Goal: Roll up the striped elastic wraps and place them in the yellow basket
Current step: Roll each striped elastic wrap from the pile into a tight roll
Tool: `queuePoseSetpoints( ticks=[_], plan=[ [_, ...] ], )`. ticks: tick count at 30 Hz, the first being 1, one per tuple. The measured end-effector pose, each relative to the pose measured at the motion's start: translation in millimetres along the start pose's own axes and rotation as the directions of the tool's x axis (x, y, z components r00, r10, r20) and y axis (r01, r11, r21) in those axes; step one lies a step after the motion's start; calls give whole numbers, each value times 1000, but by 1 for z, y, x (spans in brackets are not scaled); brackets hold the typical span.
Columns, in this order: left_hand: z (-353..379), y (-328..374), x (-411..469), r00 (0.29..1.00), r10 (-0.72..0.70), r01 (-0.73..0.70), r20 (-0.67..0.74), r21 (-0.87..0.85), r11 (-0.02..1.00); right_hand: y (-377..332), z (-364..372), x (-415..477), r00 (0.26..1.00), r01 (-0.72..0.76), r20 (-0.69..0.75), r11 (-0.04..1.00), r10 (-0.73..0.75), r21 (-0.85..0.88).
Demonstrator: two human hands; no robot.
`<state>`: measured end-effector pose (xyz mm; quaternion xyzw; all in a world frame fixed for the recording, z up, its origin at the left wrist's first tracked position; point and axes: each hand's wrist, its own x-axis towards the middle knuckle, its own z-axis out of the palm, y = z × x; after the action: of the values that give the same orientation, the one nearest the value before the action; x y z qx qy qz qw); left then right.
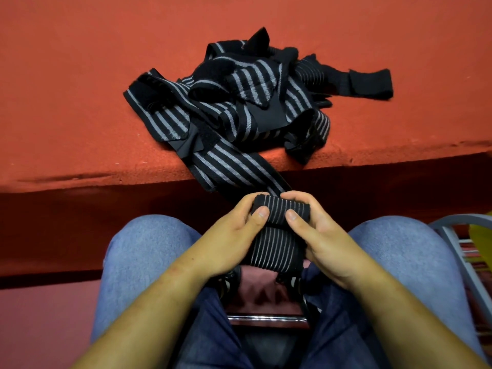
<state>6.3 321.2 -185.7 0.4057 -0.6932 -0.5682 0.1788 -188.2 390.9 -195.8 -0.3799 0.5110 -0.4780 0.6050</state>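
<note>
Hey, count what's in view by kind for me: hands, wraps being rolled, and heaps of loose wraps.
hands: 2, the left hand and the right hand, both gripping the roll
partly rolled striped wrap: 1
heap of loose striped wraps: 1, too tangled to count singly
total: 4

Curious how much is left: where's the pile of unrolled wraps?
Head view, centre: the pile of wraps lies on the red surface, beyond the left hand and right hand gripping the roll.

No legible text, label, brand, number or sign anywhere in the head view.
</note>
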Motion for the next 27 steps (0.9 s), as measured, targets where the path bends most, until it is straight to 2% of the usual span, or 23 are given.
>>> queuePoseSetpoints(
  ticks=[3,9,11,15,19,27],
  plan=[
    [3,3,-3,999,-26,20,39,157,987,2,1,-1,1000,-4,13,999,4,-41],
    [7,6,-4,995,-51,32,85,210,977,2,1,-1,1000,-18,0,995,18,-99],
    [7,7,-3,997,-41,28,70,169,985,3,1,0,999,0,-34,993,-4,-119],
    [4,4,3,999,11,-11,-49,1,1000,3,-1,1,995,50,-79,990,-61,-135],
    [3,1,6,999,25,-28,-38,-66,997,2,-1,2,995,43,-90,993,-53,-106],
    [1,-1,9,996,32,-44,-84,-141,989,0,3,4,993,-88,-63,985,98,148]
  ],
)
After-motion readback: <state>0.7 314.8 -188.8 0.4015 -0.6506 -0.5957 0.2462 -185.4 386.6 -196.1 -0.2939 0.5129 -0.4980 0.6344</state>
